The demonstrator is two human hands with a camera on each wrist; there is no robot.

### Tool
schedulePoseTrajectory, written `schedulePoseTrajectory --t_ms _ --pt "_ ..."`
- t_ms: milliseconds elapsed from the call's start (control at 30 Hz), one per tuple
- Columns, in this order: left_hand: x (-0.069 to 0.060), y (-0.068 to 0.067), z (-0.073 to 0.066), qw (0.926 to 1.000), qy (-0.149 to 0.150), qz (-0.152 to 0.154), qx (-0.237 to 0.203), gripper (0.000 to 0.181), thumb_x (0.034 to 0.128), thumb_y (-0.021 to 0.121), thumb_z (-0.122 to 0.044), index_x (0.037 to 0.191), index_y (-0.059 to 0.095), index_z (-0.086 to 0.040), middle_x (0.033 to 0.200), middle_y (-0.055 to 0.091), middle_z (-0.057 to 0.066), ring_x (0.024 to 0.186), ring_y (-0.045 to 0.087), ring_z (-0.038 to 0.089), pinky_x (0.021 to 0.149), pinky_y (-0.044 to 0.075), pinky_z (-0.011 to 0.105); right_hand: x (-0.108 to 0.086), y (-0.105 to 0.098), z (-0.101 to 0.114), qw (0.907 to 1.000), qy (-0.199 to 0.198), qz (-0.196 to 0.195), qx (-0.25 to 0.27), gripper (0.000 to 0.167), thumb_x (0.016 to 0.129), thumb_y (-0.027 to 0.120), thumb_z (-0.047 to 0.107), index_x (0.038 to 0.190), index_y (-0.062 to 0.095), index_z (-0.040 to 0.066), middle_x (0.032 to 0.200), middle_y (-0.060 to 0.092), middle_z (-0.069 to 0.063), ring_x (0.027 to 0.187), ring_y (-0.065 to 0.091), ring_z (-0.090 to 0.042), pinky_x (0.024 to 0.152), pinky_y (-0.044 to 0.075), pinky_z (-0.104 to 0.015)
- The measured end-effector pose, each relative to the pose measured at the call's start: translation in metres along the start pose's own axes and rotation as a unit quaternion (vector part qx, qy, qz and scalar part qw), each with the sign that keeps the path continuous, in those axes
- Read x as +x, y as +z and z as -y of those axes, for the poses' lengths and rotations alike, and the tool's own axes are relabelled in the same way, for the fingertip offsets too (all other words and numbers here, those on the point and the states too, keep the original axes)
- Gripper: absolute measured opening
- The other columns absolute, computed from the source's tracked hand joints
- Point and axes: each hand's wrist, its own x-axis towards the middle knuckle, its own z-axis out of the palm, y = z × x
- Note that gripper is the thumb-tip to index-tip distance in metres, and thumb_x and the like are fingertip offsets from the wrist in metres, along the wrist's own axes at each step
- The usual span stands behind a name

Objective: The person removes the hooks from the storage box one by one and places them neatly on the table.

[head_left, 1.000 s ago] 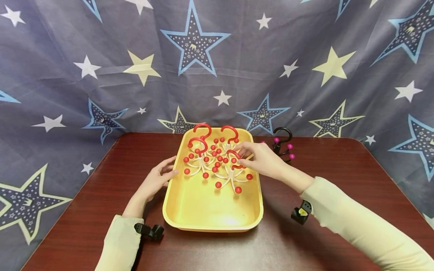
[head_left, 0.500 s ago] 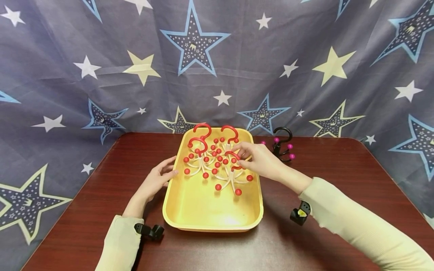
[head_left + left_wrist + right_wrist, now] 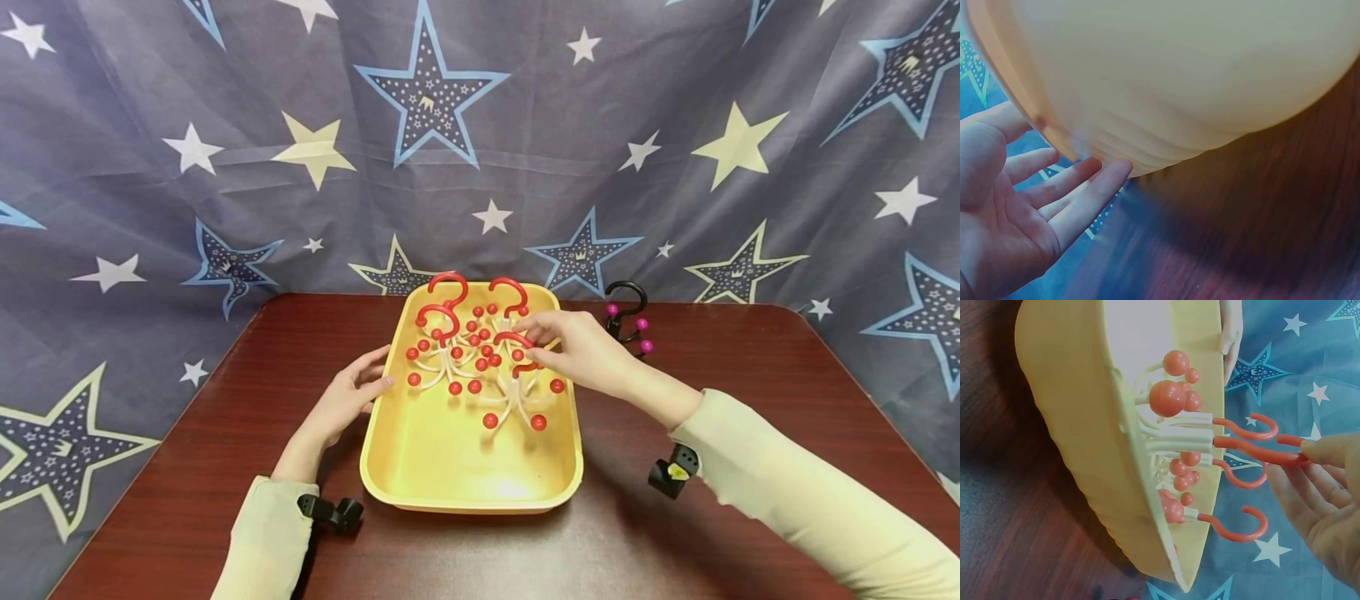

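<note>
In the head view, a yellow tray [image 3: 450,446] stands on the table, holding several hangers with red hooks and white arms tipped with red balls. My right hand [image 3: 581,350] pinches the red hook of the nearest hanger [image 3: 513,390] between thumb and fingers, over the tray's right side. That hanger is upright with its arms spread; whether they touch the tray floor I cannot tell. The right wrist view shows the pinched hook [image 3: 1260,450] from the side. My left hand [image 3: 345,404] holds the tray's left rim, thumb on top, fingertips [image 3: 1119,169] against the outer wall.
Another hanger [image 3: 442,354] and more like it crowd the tray's far half. Behind the right hand, a black hanger [image 3: 614,328] with pink balls stands on the dark red table [image 3: 720,367]. A star-printed curtain [image 3: 525,167] hangs at the table's far edge.
The pinched hanger has shifted and turned slightly, its front balls now a little nearer and further right. The right hand has moved only slightly; the left hand and tray stay put.
</note>
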Motion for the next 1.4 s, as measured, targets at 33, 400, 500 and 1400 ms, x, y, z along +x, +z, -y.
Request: schedulePoseTrajectory --t_ms 33,400,500,1400 --pt "0.000 0.000 0.000 1.0000 0.000 0.001 -0.001 0.063 0.0935 0.058 -0.024 0.148 0.028 -0.012 0.135 0.045 0.027 0.095 0.064 0.019 0.070 0.058 0.033 0.000 -0.001 0.001 1.0000 0.000 -0.002 0.000 0.027 0.084 0.068 0.009 0.111 0.067 0.010 0.087 0.069 -0.002 0.082 0.064 -0.013 0.070 0.054 -0.035" --pt "0.000 0.001 0.000 1.0000 0.002 0.002 -0.003 0.063 0.0937 0.057 -0.024 0.148 0.028 -0.012 0.135 0.045 0.028 0.094 0.065 0.017 0.070 0.058 0.033 -0.002 -0.022 0.003 0.9996 0.010 -0.024 0.010 0.027 0.084 0.068 0.008 0.111 0.067 0.011 0.098 0.071 -0.005 0.083 0.067 -0.014 0.067 0.054 -0.026" --pt "0.000 0.000 0.000 1.0000 0.002 0.002 -0.002 0.063 0.0936 0.057 -0.024 0.148 0.028 -0.012 0.135 0.045 0.028 0.095 0.064 0.020 0.070 0.058 0.034 -0.004 -0.028 0.002 0.9995 0.009 -0.030 0.009 0.027 0.085 0.066 0.007 0.111 0.067 0.012 0.099 0.071 -0.005 0.082 0.067 -0.012 0.066 0.053 -0.025" --pt "0.001 0.000 0.000 1.0000 0.004 0.003 -0.003 0.060 0.0951 0.054 -0.019 0.148 0.027 -0.011 0.135 0.045 0.028 0.095 0.065 0.019 0.070 0.058 0.034 -0.031 -0.072 -0.030 0.9928 0.040 -0.102 -0.050 0.026 0.084 0.064 0.003 0.107 0.069 0.013 0.084 0.071 0.001 0.077 0.065 -0.010 0.067 0.047 -0.013"
